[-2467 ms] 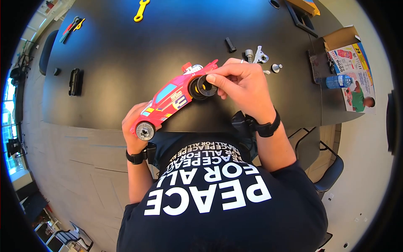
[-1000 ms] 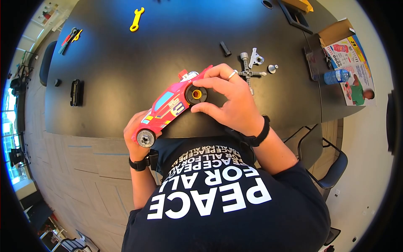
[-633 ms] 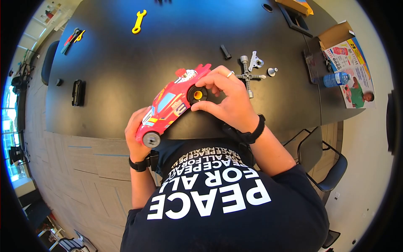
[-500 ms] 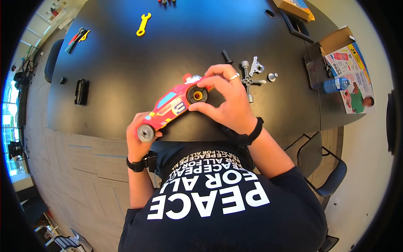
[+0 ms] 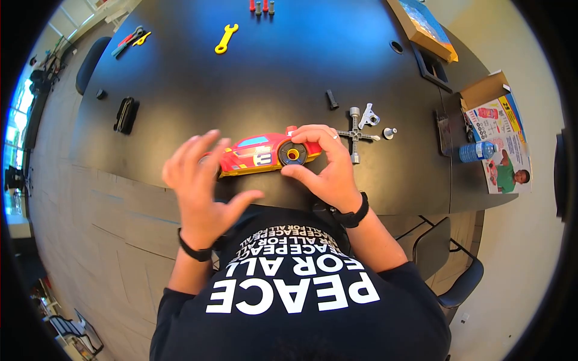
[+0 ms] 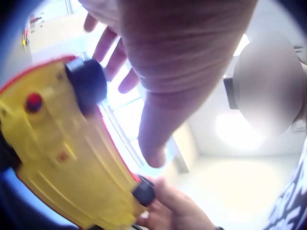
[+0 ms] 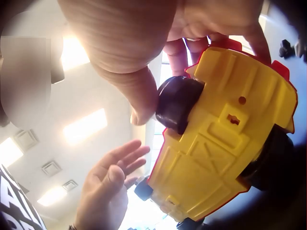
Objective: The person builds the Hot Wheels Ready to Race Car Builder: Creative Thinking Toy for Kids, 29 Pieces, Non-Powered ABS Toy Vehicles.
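A red toy race car (image 5: 250, 157) is held low over the near side of the table. My right hand (image 5: 331, 174) grips its rear end, with the fingers over the top and the thumb at the black rear wheel (image 5: 285, 154), whose hub shows yellow. Beside the car's nose my left hand (image 5: 198, 192) is spread, fingers apart and holding nothing; it hides most of the front wheel in the head view. Both wrist views show the car's yellow underside (image 7: 206, 148) from below. There the left hand's fingers stand apart from the front wheel (image 6: 88, 84).
A grey cross wrench (image 5: 355, 135), a light grey part (image 5: 368, 116) and a black bolt (image 5: 332, 100) lie right of the car. Farther off are a yellow wrench (image 5: 226, 39), a black case (image 5: 125, 115) and several pegs (image 5: 265, 7). A water bottle (image 5: 477, 151) lies at the right.
My left hand has let go of the car's front and opened. The car has turned closer to level. My right hand, earlier pinching at the rear wheel's face, now grips around the rear.
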The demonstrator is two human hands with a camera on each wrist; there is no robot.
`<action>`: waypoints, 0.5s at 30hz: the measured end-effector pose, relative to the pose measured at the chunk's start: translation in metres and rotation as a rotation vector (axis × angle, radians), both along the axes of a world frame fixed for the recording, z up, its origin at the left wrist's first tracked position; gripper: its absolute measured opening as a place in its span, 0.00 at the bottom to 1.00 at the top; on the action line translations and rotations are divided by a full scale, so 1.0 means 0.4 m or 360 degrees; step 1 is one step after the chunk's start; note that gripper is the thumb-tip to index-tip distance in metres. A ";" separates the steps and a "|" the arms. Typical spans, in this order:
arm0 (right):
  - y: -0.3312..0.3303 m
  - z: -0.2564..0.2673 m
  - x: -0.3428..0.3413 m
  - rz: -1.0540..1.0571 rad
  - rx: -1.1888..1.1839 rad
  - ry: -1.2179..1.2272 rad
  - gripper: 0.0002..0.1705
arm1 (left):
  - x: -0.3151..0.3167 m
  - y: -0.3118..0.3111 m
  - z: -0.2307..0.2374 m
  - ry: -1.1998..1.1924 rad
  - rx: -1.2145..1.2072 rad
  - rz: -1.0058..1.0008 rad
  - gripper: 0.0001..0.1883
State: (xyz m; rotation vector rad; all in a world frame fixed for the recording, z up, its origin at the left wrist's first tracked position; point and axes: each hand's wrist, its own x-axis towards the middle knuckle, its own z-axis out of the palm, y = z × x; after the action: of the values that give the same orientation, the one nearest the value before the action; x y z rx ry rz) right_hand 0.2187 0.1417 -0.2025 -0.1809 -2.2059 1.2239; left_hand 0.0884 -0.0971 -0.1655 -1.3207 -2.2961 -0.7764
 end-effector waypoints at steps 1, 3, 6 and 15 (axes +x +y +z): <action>0.000 -0.007 0.001 0.0013 -0.0018 0.0021 0.28 | 0.030 0.031 0.008 -0.0051 0.0034 -0.0052 0.48; -0.003 -0.016 0.008 0.0029 -0.0089 -0.0002 0.26 | 0.064 0.090 -0.009 -0.0164 0.0039 -0.0111 0.39; -0.018 -0.008 0.017 0.0020 -0.0205 -0.0029 0.24 | 0.060 0.155 -0.075 -0.0153 0.0056 -0.0060 0.34; -0.008 0.026 0.032 0.0085 -0.0214 -0.0138 0.24 | 0.052 0.160 -0.078 -0.0292 0.0197 -0.0152 0.28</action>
State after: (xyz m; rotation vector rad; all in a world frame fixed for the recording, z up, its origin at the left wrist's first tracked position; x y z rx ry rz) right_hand 0.2314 0.1387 -0.1920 -0.2346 -2.2151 1.4195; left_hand 0.1094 -0.0331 -0.1967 -1.3613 -2.2927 -1.0946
